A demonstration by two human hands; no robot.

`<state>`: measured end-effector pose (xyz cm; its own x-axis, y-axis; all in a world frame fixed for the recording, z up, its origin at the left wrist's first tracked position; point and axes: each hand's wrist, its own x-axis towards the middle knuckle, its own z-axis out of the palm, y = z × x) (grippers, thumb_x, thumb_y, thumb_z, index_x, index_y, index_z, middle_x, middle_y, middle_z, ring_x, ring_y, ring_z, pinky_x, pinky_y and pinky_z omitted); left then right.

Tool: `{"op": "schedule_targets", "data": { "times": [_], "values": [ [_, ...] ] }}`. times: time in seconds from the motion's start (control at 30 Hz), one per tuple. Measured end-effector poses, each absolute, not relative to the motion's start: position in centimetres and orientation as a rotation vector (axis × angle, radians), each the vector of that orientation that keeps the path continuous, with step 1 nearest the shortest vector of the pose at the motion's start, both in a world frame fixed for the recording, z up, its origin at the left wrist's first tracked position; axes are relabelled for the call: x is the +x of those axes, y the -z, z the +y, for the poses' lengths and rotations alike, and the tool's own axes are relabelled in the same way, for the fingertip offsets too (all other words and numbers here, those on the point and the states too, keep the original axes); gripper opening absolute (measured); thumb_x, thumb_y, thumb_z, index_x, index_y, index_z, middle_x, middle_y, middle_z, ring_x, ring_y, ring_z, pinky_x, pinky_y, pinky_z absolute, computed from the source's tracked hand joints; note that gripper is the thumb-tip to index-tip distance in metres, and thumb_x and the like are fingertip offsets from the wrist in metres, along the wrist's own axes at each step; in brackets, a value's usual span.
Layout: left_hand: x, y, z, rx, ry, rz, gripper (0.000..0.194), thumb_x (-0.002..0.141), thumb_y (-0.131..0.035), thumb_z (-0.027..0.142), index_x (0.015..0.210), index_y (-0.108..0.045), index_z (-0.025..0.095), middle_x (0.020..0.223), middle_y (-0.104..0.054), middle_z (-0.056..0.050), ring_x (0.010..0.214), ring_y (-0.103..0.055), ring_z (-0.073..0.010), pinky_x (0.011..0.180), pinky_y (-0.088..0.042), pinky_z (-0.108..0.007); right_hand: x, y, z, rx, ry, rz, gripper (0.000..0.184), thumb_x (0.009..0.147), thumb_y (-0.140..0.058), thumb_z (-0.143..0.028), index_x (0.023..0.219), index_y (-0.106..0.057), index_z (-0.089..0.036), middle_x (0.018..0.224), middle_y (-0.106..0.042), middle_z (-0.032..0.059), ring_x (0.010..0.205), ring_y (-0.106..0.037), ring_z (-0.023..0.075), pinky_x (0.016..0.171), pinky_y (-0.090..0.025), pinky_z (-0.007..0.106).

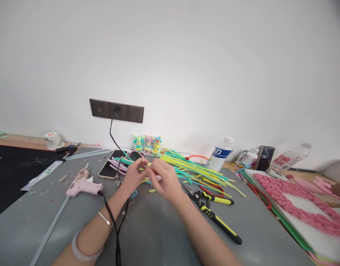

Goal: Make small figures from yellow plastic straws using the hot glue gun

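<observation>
"The grey bench (155, 236) meets a white wall (170, 66); where's the yellow piece (149, 164)?"

"Pinched between left hand (136, 173) and right hand (165, 179), near the coloured strips (192, 165) (fingers mostly cover it, so its direction and long axis can't be told)."

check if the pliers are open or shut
Open. The pliers lie with their black-and-yellow handles spread wide apart, the spring showing between them.

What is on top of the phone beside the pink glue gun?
Purple pipe cleaners and a black cable cross over the right side of the phone. I can't see the screen bits they cover; the rest looks black.
</observation>
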<state>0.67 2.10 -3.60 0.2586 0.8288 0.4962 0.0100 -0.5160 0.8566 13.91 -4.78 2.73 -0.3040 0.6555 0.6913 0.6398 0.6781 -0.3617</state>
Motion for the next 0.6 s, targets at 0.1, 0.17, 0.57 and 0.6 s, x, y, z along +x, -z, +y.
{"op": "schedule_targets", "data": {
  "times": [0.1, 0.17, 0.57, 0.6],
  "values": [
    [0.5, 2.9, 2.3, 1.708, -1.304, 0.924, 0.016, 0.079, -0.065, 0.032, 0.086, -0.062, 0.018, 0.083, -0.064, -0.003, 0.075, -0.063, -0.0169, 0.058, -0.05, -0.024, 17.7, -0.3, -4.3, -1.089, -0.135, -2.107, 0.025, 0.098, -0.046, -0.02, 0.074, -0.055, -0.021, 0.068, -0.054, 0.0015, 0.063, -0.049, 0.0164, 0.06, -0.035, 0.027],
    [0.4, 2.5, 2.3, 1.644, -1.346, 0.988, 0.019, 0.078, -0.065, 0.033, 0.087, -0.061, 0.017, 0.085, -0.064, -0.003, 0.079, -0.063, -0.0168, 0.062, -0.05, -0.024, 18.7, 1.1, -4.1, -1.135, -0.238, -2.214, 0.014, 0.093, -0.059, -0.022, 0.08, -0.06, -0.02, 0.075, -0.06, 0.0019, 0.068, -0.054, 0.0161, 0.062, -0.038, 0.026],
    [0.6, 2.0, 1.5, 1.614, -1.34, 1.003, 0.016, 0.079, -0.065, 0.032, 0.086, -0.061, 0.019, 0.085, -0.063, -0.003, 0.083, -0.063, -0.0176, 0.065, -0.051, -0.023, 18.7, 2.8, -4.7, -1.208, -0.444, -2.277, 0.019, 0.078, -0.068, 0.0, 0.075, -0.066, -0.019, 0.082, -0.065, 0.0026, 0.082, -0.061, 0.0187, 0.073, -0.046, 0.027],
    [0.6, 1.9, 1.5, 1.609, -1.338, 1.005, 0.016, 0.078, -0.066, 0.032, 0.086, -0.061, 0.019, 0.085, -0.063, -0.004, 0.083, -0.062, -0.0176, 0.065, -0.051, -0.023, 18.9, 2.7, -4.7, -1.198, -0.5, -2.234, 0.018, 0.079, -0.067, -0.001, 0.076, -0.066, -0.019, 0.083, -0.065, 0.0027, 0.082, -0.061, 0.0186, 0.074, -0.046, 0.028]
  ]
}}
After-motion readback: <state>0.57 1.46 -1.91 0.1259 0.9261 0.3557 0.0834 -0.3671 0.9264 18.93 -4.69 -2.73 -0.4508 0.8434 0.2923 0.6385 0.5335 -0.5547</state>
